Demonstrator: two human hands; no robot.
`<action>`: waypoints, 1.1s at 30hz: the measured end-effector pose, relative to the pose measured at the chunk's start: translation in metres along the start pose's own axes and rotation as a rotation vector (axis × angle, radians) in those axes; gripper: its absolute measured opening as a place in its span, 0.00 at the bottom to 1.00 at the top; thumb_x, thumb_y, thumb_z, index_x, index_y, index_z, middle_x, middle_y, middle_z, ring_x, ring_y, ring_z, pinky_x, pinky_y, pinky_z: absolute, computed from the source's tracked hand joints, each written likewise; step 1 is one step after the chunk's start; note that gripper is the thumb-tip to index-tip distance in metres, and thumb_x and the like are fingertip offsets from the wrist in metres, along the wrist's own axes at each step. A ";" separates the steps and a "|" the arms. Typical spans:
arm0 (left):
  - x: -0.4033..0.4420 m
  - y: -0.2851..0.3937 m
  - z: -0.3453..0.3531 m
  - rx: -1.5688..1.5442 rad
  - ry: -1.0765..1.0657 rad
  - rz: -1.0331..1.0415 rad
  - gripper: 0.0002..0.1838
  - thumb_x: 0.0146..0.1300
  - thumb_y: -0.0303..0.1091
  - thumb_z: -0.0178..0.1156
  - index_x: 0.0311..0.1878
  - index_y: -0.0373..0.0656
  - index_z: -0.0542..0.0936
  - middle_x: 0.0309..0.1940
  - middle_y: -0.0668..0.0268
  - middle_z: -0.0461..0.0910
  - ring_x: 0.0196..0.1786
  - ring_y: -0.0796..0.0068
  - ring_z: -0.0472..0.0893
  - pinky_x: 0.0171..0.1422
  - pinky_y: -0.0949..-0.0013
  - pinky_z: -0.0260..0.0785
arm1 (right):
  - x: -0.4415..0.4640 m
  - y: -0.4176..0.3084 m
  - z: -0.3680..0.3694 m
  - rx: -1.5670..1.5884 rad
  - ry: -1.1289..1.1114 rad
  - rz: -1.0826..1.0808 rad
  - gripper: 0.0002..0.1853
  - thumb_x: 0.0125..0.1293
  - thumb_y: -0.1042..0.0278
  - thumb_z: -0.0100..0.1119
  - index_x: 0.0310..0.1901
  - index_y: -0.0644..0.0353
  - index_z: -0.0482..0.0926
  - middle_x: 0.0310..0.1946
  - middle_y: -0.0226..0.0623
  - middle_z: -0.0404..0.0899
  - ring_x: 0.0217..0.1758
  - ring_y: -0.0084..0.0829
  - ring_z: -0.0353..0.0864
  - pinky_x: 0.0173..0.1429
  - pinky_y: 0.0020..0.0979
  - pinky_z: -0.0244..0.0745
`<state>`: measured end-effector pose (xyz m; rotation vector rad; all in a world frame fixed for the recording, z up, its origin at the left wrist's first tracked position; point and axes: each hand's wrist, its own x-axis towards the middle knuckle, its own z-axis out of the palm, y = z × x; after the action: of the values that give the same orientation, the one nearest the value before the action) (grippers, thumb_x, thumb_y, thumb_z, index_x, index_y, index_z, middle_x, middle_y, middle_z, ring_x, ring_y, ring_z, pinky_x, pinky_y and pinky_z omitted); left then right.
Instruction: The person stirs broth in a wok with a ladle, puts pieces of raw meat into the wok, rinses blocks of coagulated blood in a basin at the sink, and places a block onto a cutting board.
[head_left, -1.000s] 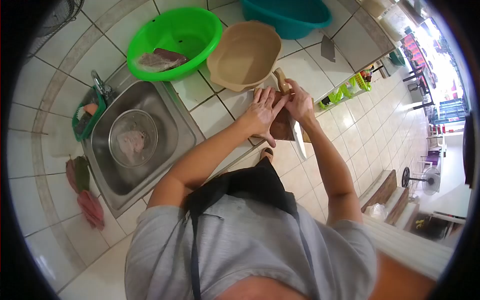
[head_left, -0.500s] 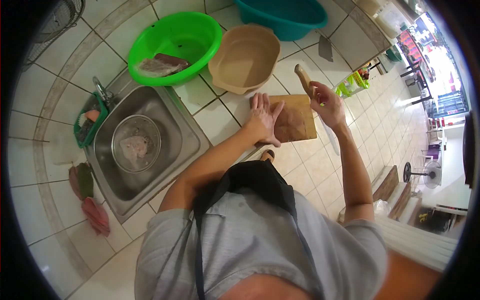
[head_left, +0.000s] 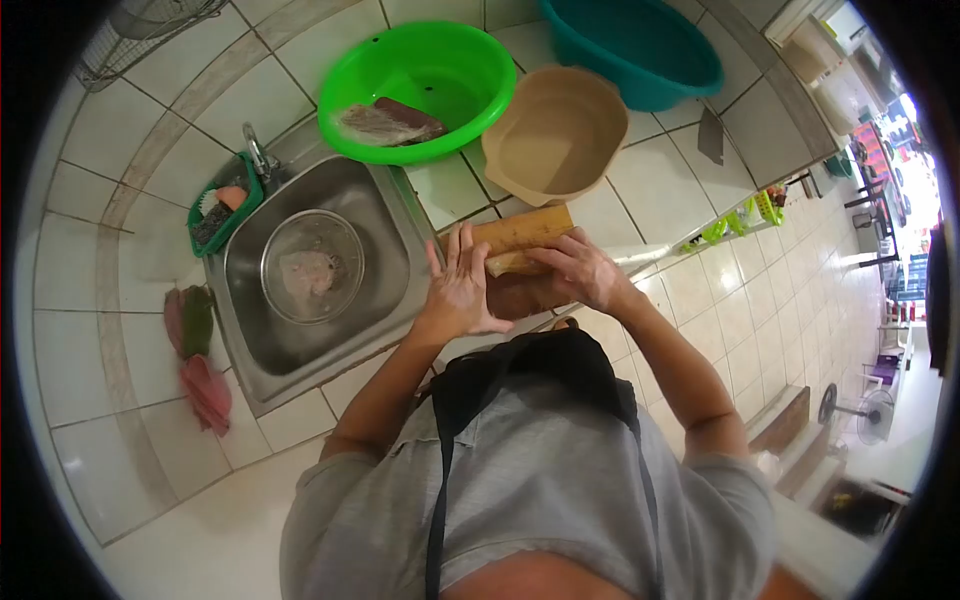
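Observation:
My left hand [head_left: 458, 288] lies at the left side of a wooden cutting board [head_left: 540, 222], fingers spread and thumb out. Over the board, my right hand [head_left: 588, 270] is closed on a knife [head_left: 513, 263]. Its tan handle points left toward my left hand, and a pale blade seems to run out to the right past my wrist. Between my hands, a flat brownish-pink patch [head_left: 525, 297] covers the near part of the board; whether it is meat or stained wood I cannot tell.
A beige basin [head_left: 556, 165] stands behind the board. Left of it, a green basin [head_left: 460, 110] holds a wrapped dark-red piece; a teal basin [head_left: 640, 60] is farther back. In the sink [head_left: 365, 305] sits a strainer [head_left: 315, 310] with pale scraps. Cloths [head_left: 200, 390] lie left.
My right hand has come down and left to the board, turning the knife handle leftward. My left hand has shifted toward the board's left side. The view has turned slightly.

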<state>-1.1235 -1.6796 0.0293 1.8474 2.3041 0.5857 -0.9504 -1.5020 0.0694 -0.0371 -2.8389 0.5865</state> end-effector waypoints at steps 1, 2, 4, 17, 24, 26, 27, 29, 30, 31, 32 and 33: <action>-0.001 -0.001 -0.012 0.005 0.006 -0.005 0.68 0.24 0.60 0.79 0.69 0.38 0.57 0.70 0.33 0.47 0.75 0.36 0.46 0.71 0.25 0.36 | 0.007 0.002 0.005 -0.027 0.048 -0.047 0.33 0.47 0.76 0.64 0.60 0.54 0.73 0.50 0.40 0.74 0.51 0.45 0.71 0.58 0.40 0.71; -0.004 -0.007 -0.029 -0.017 -0.032 -0.046 0.65 0.26 0.59 0.79 0.68 0.38 0.58 0.70 0.33 0.48 0.74 0.36 0.48 0.72 0.28 0.39 | 0.013 0.003 0.009 -0.028 0.050 -0.054 0.33 0.47 0.76 0.64 0.60 0.54 0.73 0.50 0.40 0.74 0.51 0.45 0.71 0.58 0.40 0.71; -0.004 -0.023 -0.082 -0.186 0.017 -0.057 0.49 0.42 0.52 0.76 0.65 0.39 0.65 0.68 0.40 0.58 0.70 0.40 0.61 0.73 0.43 0.52 | 0.019 0.001 0.018 -0.066 -0.019 -0.074 0.32 0.48 0.74 0.64 0.59 0.52 0.73 0.53 0.38 0.74 0.56 0.45 0.70 0.62 0.38 0.70; 0.137 -0.150 -0.152 0.348 0.139 -0.076 0.21 0.55 0.50 0.67 0.48 0.49 0.85 0.57 0.62 0.75 0.59 0.54 0.72 0.63 0.54 0.65 | 0.133 0.010 -0.046 0.053 0.266 -0.153 0.15 0.62 0.73 0.61 0.52 0.60 0.79 0.47 0.42 0.80 0.50 0.42 0.80 0.53 0.36 0.77; 0.149 -0.163 -0.142 0.369 0.184 0.304 0.10 0.54 0.38 0.65 0.40 0.51 0.85 0.49 0.67 0.78 0.56 0.64 0.74 0.59 0.55 0.65 | 0.238 0.059 -0.051 0.185 0.215 0.150 0.15 0.65 0.66 0.55 0.51 0.59 0.81 0.42 0.43 0.84 0.43 0.39 0.84 0.51 0.35 0.78; 0.153 -0.164 -0.135 0.359 0.228 0.343 0.07 0.54 0.35 0.64 0.36 0.49 0.85 0.45 0.67 0.79 0.53 0.65 0.75 0.57 0.55 0.64 | 0.289 0.086 -0.043 0.020 0.123 0.171 0.16 0.63 0.68 0.53 0.52 0.58 0.81 0.45 0.45 0.83 0.46 0.41 0.84 0.53 0.37 0.77; 0.152 -0.162 -0.131 0.299 0.248 0.291 0.06 0.55 0.33 0.62 0.36 0.48 0.83 0.42 0.65 0.80 0.51 0.65 0.77 0.57 0.55 0.65 | 0.318 0.104 -0.033 -0.061 0.080 0.188 0.17 0.62 0.70 0.53 0.52 0.57 0.81 0.46 0.46 0.83 0.48 0.42 0.83 0.54 0.37 0.77; 0.146 -0.161 -0.126 0.236 0.268 0.239 0.05 0.56 0.31 0.61 0.36 0.46 0.82 0.40 0.64 0.80 0.49 0.64 0.78 0.57 0.55 0.65 | 0.351 0.133 -0.012 -0.201 -0.011 0.152 0.19 0.60 0.72 0.52 0.54 0.55 0.80 0.50 0.46 0.81 0.50 0.43 0.82 0.56 0.38 0.76; 0.142 -0.162 -0.124 0.213 0.287 0.232 0.05 0.58 0.31 0.60 0.38 0.45 0.81 0.41 0.62 0.80 0.48 0.62 0.78 0.58 0.55 0.65 | 0.366 0.148 0.002 -0.200 -0.011 0.153 0.19 0.60 0.72 0.52 0.54 0.55 0.80 0.50 0.46 0.81 0.50 0.43 0.82 0.56 0.38 0.76; 0.138 -0.162 -0.124 0.191 0.307 0.226 0.06 0.59 0.31 0.60 0.39 0.44 0.80 0.41 0.61 0.80 0.48 0.61 0.78 0.59 0.55 0.65 | 0.380 0.162 0.016 -0.276 -0.102 0.133 0.20 0.60 0.72 0.53 0.55 0.54 0.80 0.50 0.46 0.81 0.50 0.43 0.82 0.56 0.38 0.76; 0.133 -0.160 -0.124 0.189 0.307 0.223 0.06 0.59 0.31 0.60 0.39 0.44 0.80 0.41 0.61 0.80 0.48 0.61 0.78 0.59 0.55 0.65 | 0.389 0.173 0.030 -0.351 -0.194 0.111 0.21 0.59 0.72 0.54 0.55 0.53 0.80 0.50 0.46 0.81 0.49 0.44 0.82 0.56 0.38 0.76; 0.129 -0.157 -0.127 0.145 0.329 0.191 0.07 0.60 0.31 0.61 0.41 0.43 0.80 0.45 0.60 0.81 0.51 0.59 0.78 0.62 0.56 0.65 | 0.396 0.180 0.044 -0.351 -0.196 0.110 0.21 0.59 0.72 0.54 0.55 0.53 0.80 0.50 0.46 0.81 0.49 0.44 0.82 0.56 0.38 0.76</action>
<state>-1.3404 -1.6108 0.1047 2.2028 2.4404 0.8240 -1.3494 -1.3244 0.0506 -0.2093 -3.1119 0.1088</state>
